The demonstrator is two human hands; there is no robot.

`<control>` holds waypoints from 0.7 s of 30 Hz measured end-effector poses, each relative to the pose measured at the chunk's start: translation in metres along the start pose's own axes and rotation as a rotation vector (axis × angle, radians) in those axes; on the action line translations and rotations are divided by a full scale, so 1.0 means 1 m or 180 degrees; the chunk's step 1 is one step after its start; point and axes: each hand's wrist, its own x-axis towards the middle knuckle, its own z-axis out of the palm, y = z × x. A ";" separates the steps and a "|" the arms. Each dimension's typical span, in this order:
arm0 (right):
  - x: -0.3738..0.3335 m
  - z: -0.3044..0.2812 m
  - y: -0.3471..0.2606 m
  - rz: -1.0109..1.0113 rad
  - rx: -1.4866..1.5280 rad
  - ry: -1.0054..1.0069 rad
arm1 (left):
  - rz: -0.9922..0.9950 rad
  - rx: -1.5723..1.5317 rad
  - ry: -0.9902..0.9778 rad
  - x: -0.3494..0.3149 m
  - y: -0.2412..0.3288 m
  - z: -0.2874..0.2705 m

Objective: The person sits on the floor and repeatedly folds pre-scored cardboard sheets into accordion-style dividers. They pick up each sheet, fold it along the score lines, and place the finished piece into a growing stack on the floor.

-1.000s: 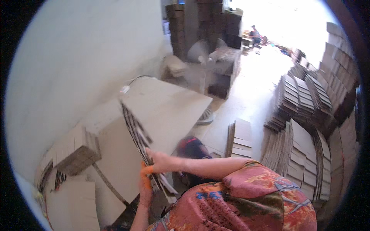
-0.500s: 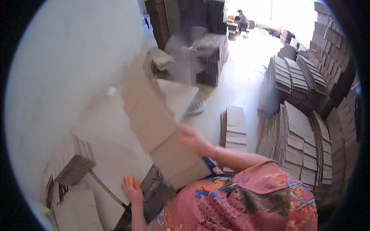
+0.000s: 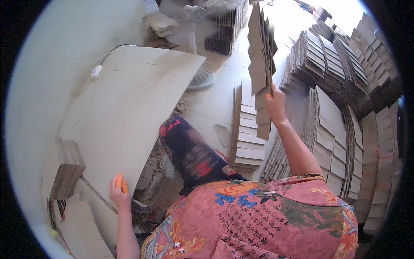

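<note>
My right hand (image 3: 276, 105), raised on the right with orange covers on its fingers, grips the lower part of a bundle of cardboard strips (image 3: 259, 64). The bundle stands nearly upright, its overlapping pieces stepped along the edge. My left hand (image 3: 119, 189), also with orange finger covers, rests at the near part of a white tabletop (image 3: 129, 99). Its fingers look loosely extended, and nothing shows in them. Left of that hand, a small stack of cardboard pieces (image 3: 69, 168) stands on the table beside a thin dark bar (image 3: 99, 194).
On the floor to my right stand a row of cardboard strips (image 3: 250, 129) and larger cardboard stacks (image 3: 327, 138). A standing fan (image 3: 196, 47) is beyond the table, near more stacked cardboard (image 3: 224, 26). A white plug (image 3: 96, 71) with a cable lies by the wall.
The cardboard strips lying across the table are now lifted off to the right in my right hand. My left hand has shifted slightly left and up in view, as the view itself moved.
</note>
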 end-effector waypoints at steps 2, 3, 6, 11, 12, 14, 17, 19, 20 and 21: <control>-0.013 0.016 0.049 0.0103 -0.0132 0.0021 | 0.0088 0.0156 -0.0009 -0.003 -0.006 0.001; -0.019 0.021 0.065 0.0240 -0.0274 -0.0068 | 0.0131 0.0234 0.0010 -0.002 -0.006 0.001; -0.040 0.036 0.103 0.0631 -0.0772 -0.0386 | 0.0147 0.0293 -0.0139 -0.001 -0.001 -0.003; -0.073 0.081 0.171 0.0631 -0.2064 -0.0710 | 0.0111 0.0351 -0.0249 0.004 0.008 -0.004; -0.077 0.089 0.179 0.0632 -0.2427 -0.0757 | 0.0117 0.0340 -0.0249 0.006 0.009 -0.003; -0.084 0.124 0.210 0.1239 -0.2879 -0.1386 | 0.0112 0.0303 -0.0278 0.008 0.012 0.000; -0.101 0.169 0.210 0.1948 -0.2722 -0.2289 | 0.0032 0.0428 -0.0257 -0.001 0.007 -0.006; -0.111 0.191 0.216 0.1856 -0.2567 -0.2339 | -0.0036 0.0442 -0.0190 -0.005 0.006 -0.008; -0.134 0.200 0.307 0.1321 -0.3295 -0.2137 | -0.0011 0.0266 -0.0346 0.011 0.006 0.000; -0.139 0.213 0.297 0.1324 -0.3043 -0.2504 | -0.0111 0.0188 -0.0244 0.005 0.007 -0.001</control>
